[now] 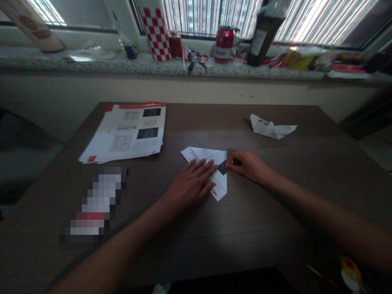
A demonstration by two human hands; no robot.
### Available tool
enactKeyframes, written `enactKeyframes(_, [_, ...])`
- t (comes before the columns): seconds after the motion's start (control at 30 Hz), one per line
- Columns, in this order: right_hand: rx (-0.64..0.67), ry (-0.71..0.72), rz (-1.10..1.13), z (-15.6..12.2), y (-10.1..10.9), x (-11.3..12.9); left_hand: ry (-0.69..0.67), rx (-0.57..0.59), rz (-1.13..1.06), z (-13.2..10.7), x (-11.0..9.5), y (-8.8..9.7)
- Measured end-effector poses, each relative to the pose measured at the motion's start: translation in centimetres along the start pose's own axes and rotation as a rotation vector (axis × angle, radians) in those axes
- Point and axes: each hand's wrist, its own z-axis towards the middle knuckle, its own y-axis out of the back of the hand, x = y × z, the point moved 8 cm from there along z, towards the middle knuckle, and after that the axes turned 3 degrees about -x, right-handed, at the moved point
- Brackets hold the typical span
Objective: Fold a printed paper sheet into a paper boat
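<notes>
A folded sheet of printed paper [211, 154] lies flat on the brown table, its outline roughly triangular with a dark patch near the right corner. My left hand [192, 181] rests on it palm down, fingers spread over the middle. At the paper's right corner, my right hand [245, 163] is closed in a pinch, thumb and forefinger against the edge; the exact grip is partly hidden. Farther back on the right stands a folded paper boat [271, 128], apart from both hands.
A stack of printed sheets [128, 134] lies at the back left of the table. In front of it is a pixelated oblong object [98, 200]. Beyond the table, the stone windowsill [101, 67] carries a checkered container [155, 34], a red can [223, 43] and a dark bottle [261, 36].
</notes>
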Motion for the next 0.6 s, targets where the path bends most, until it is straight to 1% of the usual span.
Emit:
enactKeyframes(0.2, [0.011,0.056,0.049,-2.9,-1.0,2.2,-0.004,-0.014,-0.004,0.0,0.1,0.0])
enactKeyframes(0.33, [0.020,0.059,0.073,-4.1,-1.3,3.0,-0.003,-0.010,0.008,0.1,0.1,0.0])
enactKeyframes(0.47, [0.027,0.050,0.081,-4.2,-1.3,3.0,-0.005,0.002,0.020,0.1,0.1,-0.1])
enactKeyframes(0.6, [-0.013,-0.004,0.057,-3.7,-1.0,2.5,-0.007,0.008,0.017,0.0,0.2,-0.2])
